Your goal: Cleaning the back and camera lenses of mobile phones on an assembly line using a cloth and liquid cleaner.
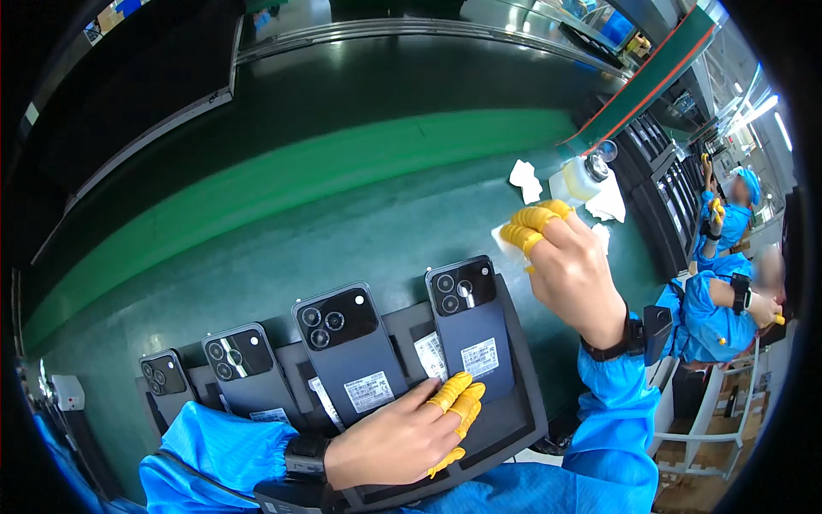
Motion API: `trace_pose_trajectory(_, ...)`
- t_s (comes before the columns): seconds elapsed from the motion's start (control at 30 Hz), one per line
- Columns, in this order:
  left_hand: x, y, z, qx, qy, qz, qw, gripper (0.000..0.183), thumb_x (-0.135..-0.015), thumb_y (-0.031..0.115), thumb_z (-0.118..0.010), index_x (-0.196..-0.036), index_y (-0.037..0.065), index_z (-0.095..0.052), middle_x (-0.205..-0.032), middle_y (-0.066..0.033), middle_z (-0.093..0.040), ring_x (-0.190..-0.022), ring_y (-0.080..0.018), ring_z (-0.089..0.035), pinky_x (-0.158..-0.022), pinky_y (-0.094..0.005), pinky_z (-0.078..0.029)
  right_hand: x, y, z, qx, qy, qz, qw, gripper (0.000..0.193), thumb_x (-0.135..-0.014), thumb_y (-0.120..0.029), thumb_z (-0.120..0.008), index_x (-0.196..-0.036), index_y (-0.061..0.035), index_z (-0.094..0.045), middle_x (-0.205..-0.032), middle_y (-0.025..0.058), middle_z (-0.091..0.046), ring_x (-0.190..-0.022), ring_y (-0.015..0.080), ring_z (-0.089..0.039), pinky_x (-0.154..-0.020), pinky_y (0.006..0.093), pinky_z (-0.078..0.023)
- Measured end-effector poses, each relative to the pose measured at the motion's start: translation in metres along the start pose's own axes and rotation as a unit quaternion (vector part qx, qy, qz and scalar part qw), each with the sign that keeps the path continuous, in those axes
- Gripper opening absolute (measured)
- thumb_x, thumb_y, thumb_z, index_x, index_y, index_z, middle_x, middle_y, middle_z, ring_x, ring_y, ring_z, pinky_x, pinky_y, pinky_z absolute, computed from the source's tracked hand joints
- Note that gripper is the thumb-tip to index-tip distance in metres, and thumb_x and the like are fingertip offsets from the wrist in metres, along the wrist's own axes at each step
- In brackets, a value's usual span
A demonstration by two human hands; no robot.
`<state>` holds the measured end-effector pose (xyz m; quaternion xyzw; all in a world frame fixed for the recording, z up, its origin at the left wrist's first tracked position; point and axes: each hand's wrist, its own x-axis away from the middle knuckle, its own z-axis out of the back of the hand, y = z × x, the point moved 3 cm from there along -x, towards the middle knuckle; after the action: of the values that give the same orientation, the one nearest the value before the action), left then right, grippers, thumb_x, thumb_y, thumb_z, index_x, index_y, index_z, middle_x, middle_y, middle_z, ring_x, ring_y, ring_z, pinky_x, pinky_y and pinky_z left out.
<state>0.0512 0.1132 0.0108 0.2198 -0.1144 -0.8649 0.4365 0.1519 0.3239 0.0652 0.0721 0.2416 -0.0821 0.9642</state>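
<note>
"Where does the rightmost phone (481, 330) lie?"
"On the black tray (533, 403), camera end (462, 289) pointing away, long axis leaning slightly left."
"And the grip?"
"Right hand (572, 274) pinches a white wipe (507, 242); for left hand (398, 441), I cannot tell."

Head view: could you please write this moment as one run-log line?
left hand: at lower end of rightmost phone | right hand: pinching white wipe | four phones: backs up, on black tray | bottle: beyond right hand
</note>
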Motion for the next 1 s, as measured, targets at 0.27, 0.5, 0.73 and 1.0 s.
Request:
trace_pose_trajectory(0.27, 0.001, 0.0, 0.0, -0.02, -0.048, 0.001, 0.999, 0.051, -0.096, 0.038, -0.059, -0.126, -0.004, -0.062, -0.141, -0.0162, -0.056, -0.129, -0.0285, -0.054, -0.114, -0.0414, -0.037, -0.005, -0.04, -0.013, -0.17, -0.013, 0.09, 0.981, 0.023, -0.066, -0.01, -0.068, -0.087, -0.0001, -0.069, -0.095, 0.0117, -0.066, -0.087, 0.0274, -0.065, -0.075, 0.0357, -0.055)
trace_pose_trajectory(0.5, 0.001, 0.001, -0.005, -0.012, -0.058, 0.007, 0.998, 0.05, -0.097, 0.037, -0.057, -0.126, -0.004, -0.062, -0.141, -0.0167, -0.055, -0.13, -0.0299, -0.052, -0.114, -0.0413, -0.037, 0.013, -0.002, 0.0, 0.026, -0.081, -0.024, 0.996, 0.023, -0.066, -0.005, -0.069, -0.088, -0.0004, -0.071, -0.091, 0.0116, -0.065, -0.082, 0.0272, -0.063, -0.072, 0.0376, -0.053)
trace_pose_trajectory(0.73, 0.002, 0.0, -0.003, -0.002, 0.024, -0.007, 1.0, 0.048, -0.095, 0.032, -0.057, -0.121, -0.007, -0.064, -0.127, -0.0184, -0.062, -0.119, -0.0306, -0.058, -0.108, -0.0447, -0.043, -0.004, -0.027, -0.012, -0.117, -0.038, 0.013, 0.992, 0.02, -0.066, -0.001, -0.067, -0.085, 0.0011, -0.069, -0.091, 0.0122, -0.064, -0.083, 0.0299, -0.063, -0.075, 0.0369, -0.053)
trace_pose_trajectory(1.0, 0.003, -0.001, -0.008, -0.021, -0.048, 0.0, 0.999, 0.048, -0.096, 0.036, -0.058, -0.122, -0.005, -0.063, -0.138, -0.0168, -0.058, -0.128, -0.0299, -0.054, -0.112, -0.0417, -0.039, 0.0, -0.048, -0.012, -0.138, -0.058, 0.061, 0.987, 0.022, -0.064, -0.008, -0.068, -0.083, 0.0016, -0.068, -0.095, 0.0119, -0.065, -0.081, 0.0276, -0.062, -0.073, 0.0359, -0.055)
